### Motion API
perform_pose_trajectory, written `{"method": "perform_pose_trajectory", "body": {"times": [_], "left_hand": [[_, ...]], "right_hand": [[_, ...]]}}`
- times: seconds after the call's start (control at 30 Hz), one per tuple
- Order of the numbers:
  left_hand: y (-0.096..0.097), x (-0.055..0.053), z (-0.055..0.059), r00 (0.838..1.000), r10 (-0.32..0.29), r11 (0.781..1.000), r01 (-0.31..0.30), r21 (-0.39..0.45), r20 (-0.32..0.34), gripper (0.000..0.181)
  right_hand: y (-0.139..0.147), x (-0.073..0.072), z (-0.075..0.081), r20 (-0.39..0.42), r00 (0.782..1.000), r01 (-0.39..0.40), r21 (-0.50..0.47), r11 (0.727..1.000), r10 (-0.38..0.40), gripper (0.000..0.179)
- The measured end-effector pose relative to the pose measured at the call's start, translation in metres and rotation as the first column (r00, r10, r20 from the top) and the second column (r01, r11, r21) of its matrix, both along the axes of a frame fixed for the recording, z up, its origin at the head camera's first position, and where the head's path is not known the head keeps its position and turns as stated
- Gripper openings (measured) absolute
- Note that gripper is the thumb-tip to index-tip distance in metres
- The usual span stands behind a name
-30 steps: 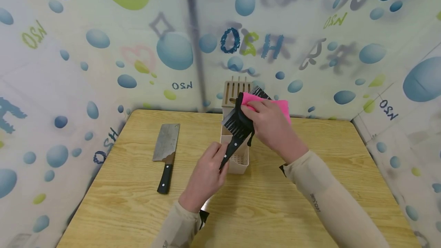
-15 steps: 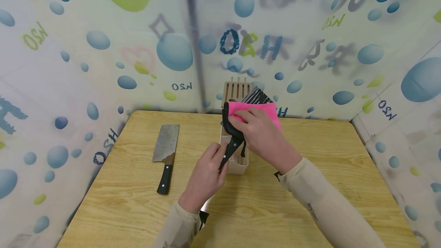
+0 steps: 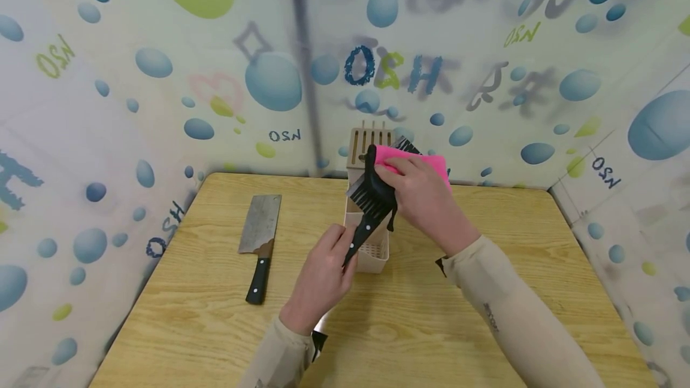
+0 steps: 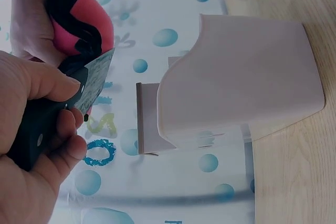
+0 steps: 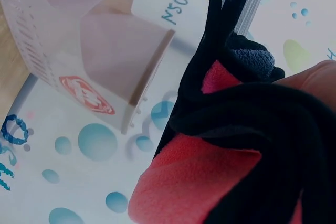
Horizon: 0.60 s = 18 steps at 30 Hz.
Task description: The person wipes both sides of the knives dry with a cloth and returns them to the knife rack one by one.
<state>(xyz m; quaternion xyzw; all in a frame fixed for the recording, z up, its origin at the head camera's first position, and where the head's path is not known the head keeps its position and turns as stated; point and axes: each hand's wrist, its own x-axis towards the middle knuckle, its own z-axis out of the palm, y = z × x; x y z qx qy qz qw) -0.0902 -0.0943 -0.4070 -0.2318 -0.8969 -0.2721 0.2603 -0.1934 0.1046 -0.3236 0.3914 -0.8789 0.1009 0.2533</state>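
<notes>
My left hand [image 3: 322, 271] grips the black riveted handle of a kitchen knife [image 3: 360, 237]. Its broad blade, streaked dark and silver, tilts up to the right, and part of it shows in the left wrist view as a grey face [image 4: 98, 77]. A pink cloth with black edging [image 3: 433, 163] is folded over the blade's middle, and my right hand [image 3: 428, 205] holds it there. Close up in the right wrist view, the cloth [image 5: 184, 177] hides most of the blade. A cleaver [image 3: 260, 226] lies on the table to the left, handle toward me.
Behind the held knife stands a pale knife holder with a slotted beige top [image 3: 372, 139] and a perforated front bin [image 3: 373, 263]. The wooden table [image 3: 178, 292] meets patterned walls [image 3: 269, 35] at the back and sides.
My right hand slid the cloth down the blade toward the handle, then back up and right, baring the streaked part near the handle again. The left hand stayed in place.
</notes>
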Motion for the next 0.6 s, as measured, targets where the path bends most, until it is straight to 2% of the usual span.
{"method": "perform_pose_trajectory", "body": {"times": [0.2,0.4,0.6], "left_hand": [[0.000,0.000,-0.001,1.000,-0.004,1.000,0.004,-0.006,-0.002,0.037],[0.001,0.000,-0.002,1.000,-0.010,1.000,0.010,-0.008,-0.019,0.037],[0.001,0.000,-0.002,1.000,-0.011,1.000,0.011,-0.012,-0.021,0.037]], "right_hand": [[0.009,-0.010,0.002,0.065,0.996,0.058,-0.004,0.998,-0.057,0.041],[0.018,-0.021,0.002,0.091,0.994,0.072,-0.055,0.996,-0.066,0.042],[0.025,-0.027,0.002,0.159,0.980,0.131,-0.085,0.988,-0.116,0.041]]}}
